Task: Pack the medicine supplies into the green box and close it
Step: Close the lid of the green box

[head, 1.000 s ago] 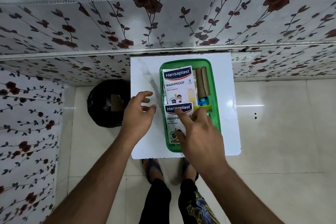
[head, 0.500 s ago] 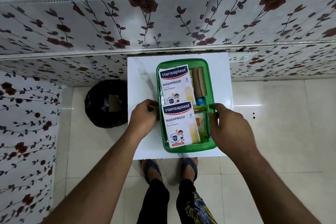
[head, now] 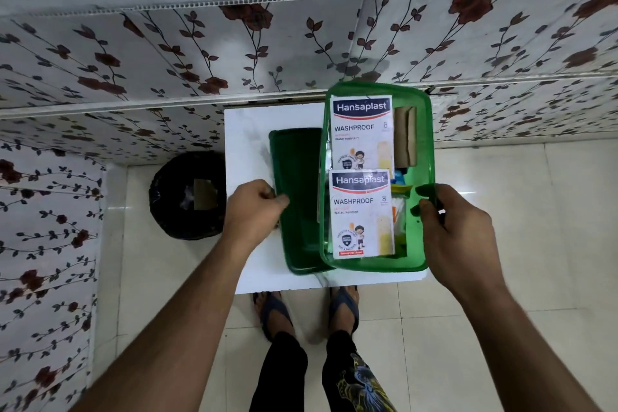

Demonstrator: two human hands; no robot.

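The translucent green box point(head: 374, 265) is raised and tilted over the right half of the white table point(head: 247, 140), my right hand point(head: 459, 234) gripping its right rim. Inside lie two white Hansaplast plaster packs, one at the far end point(head: 363, 130) and one at the near end point(head: 363, 212). Beside them are a brown bandage roll point(head: 405, 137), something blue point(head: 400, 174) and a clear bag of cotton buds point(head: 399, 214). The dark green lid point(head: 297, 194) lies flat on the table left of the box, partly under it. My left hand point(head: 254, 214) holds the lid's left edge.
A black bin point(head: 187, 194) stands on the floor left of the small table. Floral-papered walls close in behind and to the left. My feet in sandals point(head: 344, 308) are at the table's near edge, with tiled floor to the right.
The box has come up and shifted right in my right hand, uncovering the lid that lay beneath it. My left hand has closed on the lid's left edge.
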